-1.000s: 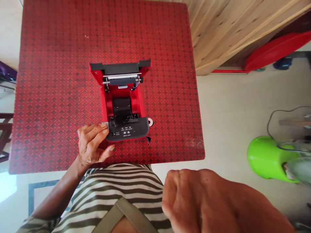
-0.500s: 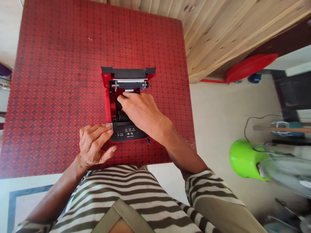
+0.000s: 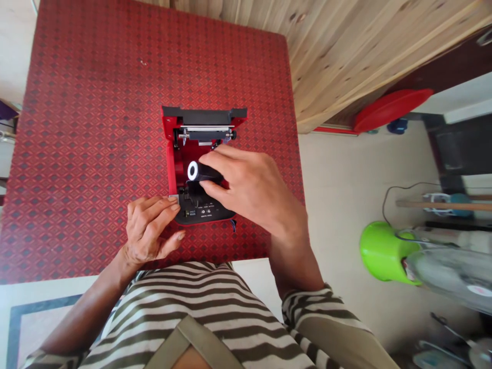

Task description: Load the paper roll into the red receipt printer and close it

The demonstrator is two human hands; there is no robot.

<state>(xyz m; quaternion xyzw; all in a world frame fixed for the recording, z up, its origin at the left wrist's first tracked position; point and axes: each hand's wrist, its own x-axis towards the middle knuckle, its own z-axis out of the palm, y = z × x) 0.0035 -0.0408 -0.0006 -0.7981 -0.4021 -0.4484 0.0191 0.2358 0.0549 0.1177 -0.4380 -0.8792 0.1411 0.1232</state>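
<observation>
On the table stands a small red and black printer (image 3: 171, 169) with its lid (image 3: 203, 115) raised, showing a roller and metal bar across the back. My right hand (image 3: 253, 184) grips a black ribbon roll (image 3: 209, 173) with a white core end, thumb and fingers on either side of it, over the printer's open bay. Part of the roll is hidden behind the fingers. My left hand (image 3: 151, 223) lies with fingers stretched at the front left corner of the black button panel (image 3: 200, 211), fingertips touching it and the thumb apart.
The red patterned table (image 3: 96, 128) reaches to a wooden plank surface (image 3: 238, 15) at the back. To the right on the floor are a green bucket (image 3: 378, 251), a red round object (image 3: 392, 110), a cable and a fan-like object (image 3: 453, 277).
My right hand has risen and turned, bringing the black roll's white end into view. Earlier the hand was reaching down into the bay. My left hand and the printer stay in place.
</observation>
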